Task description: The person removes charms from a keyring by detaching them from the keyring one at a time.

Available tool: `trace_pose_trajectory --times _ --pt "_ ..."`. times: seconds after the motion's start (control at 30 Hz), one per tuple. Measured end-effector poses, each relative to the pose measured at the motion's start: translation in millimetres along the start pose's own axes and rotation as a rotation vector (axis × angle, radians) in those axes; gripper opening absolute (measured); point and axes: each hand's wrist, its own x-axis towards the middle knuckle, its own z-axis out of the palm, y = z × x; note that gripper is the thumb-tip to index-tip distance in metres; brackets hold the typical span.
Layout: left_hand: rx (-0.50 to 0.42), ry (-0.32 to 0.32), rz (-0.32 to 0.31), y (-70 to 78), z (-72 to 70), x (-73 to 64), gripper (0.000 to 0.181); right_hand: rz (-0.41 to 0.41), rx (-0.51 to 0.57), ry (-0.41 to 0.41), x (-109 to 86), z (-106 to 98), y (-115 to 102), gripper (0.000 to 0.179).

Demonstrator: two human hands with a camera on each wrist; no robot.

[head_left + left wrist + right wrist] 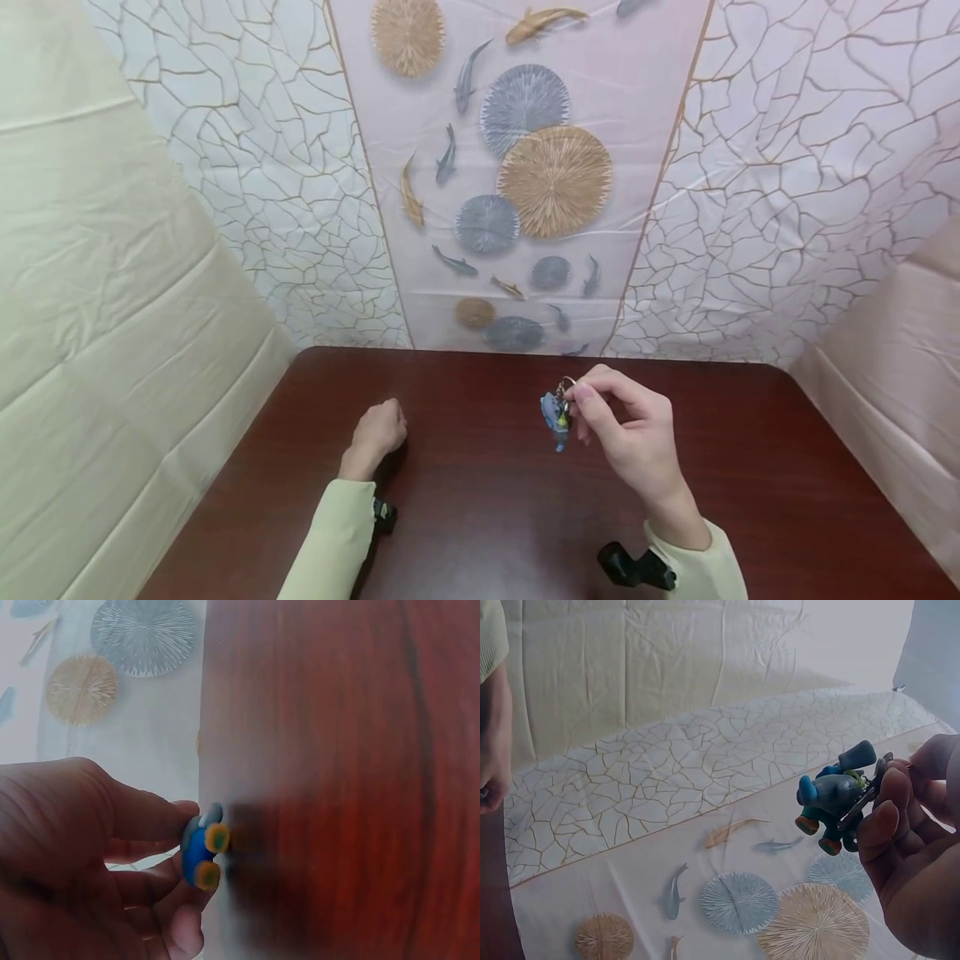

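My right hand (633,429) is raised over the right part of the table and pinches a keychain (555,412) by its ring between thumb and forefinger. A small blue-grey figurine (832,792) with a hat-like top and orange-soled feet hangs from it, beside some metal pieces partly hidden by the fingers. My left hand (377,427) is over the left part of the table, its fingers curled. In the left wrist view its fingertips pinch a small blue figure (196,851) with two round orange-yellow ends. The head view hides that figure behind the hand.
A dark red-brown wooden table (480,500) lies below both hands. Behind its far edge hangs a patterned cloth (660,250) with fish and round motifs. Cream fabric (112,333) drapes at the left and right sides. Black devices (633,567) are strapped at both wrists.
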Motion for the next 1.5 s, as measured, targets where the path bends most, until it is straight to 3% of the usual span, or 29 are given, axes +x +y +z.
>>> trace_pose_trajectory --times 0.37,0.47,0.57,0.67,0.8,1.03,1.23,1.5 --pt "-0.056 -0.047 -0.055 -2.2 -2.8 -4.6 0.017 0.008 0.011 0.0 -3.2 3 -1 0.022" --pt "-0.035 -0.015 -0.048 -1.2 -4.7 -7.0 0.023 0.012 0.02 -0.001 -3.9 4 -1 0.022" --pt "-0.012 0.057 -0.019 3.6 -9.1 -11.6 0.03 0.02 0.02 0.0 -4.4 6 -2 0.022" --pt "-0.003 0.143 0.033 16.0 -19.5 -20.8 0.025 0.023 0.011 -0.002 -4.4 7 -3 0.022" --pt "-0.033 0.241 0.14 43.3 -39.3 -38.1 0.017 0.021 -0.003 -0.008 -4.8 8 -3 0.022" --pt "-0.164 0.369 0.367 97.2 -74.7 -82.3 0.009 0.032 -0.034 -0.011 -3.5 5 -5 0.021" --pt "-0.27 0.397 0.523 126.7 -93.6 -110.5 0.007 0.028 -0.05 -0.009 -1.7 1 -9 0.021" --pt "-0.297 0.374 0.579 132.5 -96.8 -123.3 0.006 0.013 -0.041 -0.001 0.0 -2 -11 0.021"
